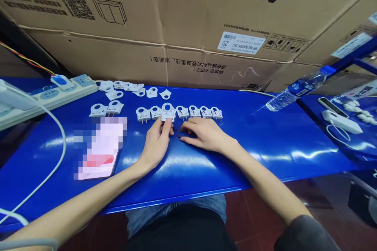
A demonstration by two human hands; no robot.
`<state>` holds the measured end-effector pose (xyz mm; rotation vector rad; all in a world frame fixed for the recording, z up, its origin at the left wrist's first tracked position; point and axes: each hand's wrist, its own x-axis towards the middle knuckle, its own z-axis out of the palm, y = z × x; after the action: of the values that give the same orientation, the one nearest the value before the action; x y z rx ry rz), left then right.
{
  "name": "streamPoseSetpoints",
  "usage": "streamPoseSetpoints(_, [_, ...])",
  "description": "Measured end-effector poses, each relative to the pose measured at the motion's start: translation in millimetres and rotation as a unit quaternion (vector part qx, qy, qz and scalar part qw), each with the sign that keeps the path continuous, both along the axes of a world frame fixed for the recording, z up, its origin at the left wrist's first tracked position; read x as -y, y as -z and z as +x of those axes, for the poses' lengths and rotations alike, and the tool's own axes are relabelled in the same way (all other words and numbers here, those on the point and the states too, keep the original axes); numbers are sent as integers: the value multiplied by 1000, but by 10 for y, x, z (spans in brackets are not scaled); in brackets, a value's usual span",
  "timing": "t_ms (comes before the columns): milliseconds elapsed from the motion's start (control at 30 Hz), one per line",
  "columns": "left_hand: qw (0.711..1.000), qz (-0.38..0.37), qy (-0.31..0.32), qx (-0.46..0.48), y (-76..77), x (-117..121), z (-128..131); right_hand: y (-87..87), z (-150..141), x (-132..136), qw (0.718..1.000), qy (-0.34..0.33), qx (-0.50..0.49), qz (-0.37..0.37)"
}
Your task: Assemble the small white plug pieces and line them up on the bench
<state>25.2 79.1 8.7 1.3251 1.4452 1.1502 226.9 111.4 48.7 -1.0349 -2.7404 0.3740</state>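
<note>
Pinching one white plug at the middle of the row of plugs on the blue table, the left hand should place it straight, while the right hand rests flat, fingers loosely spread, just near the row.

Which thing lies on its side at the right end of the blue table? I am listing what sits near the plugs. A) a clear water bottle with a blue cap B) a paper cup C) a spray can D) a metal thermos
A: a clear water bottle with a blue cap lies tipped on the blue table, right of the row of white plugs.
</note>
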Motion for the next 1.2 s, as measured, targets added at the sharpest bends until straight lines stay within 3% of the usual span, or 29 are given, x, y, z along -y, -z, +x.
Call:
streamPoseSetpoints(233, [1000, -14, -9, 1, -40, 16, 22, 65, -97, 35, 999, -20, 32, 28])
streamPoseSetpoints(500, [1000, -3, 0, 8, -77, 28, 48, -60, -39, 60, 995, 74, -1, 67])
streamPoseSetpoints(700, [1000, -3, 1, 8, -51, 25, 57, -8, -41, 35, 976, 119, -109, 144])
streamPoseSetpoints(1200, [997, 36, 24, -60, -90, 49, 59, 93, -91, 59, 976, 87, -119, 163])
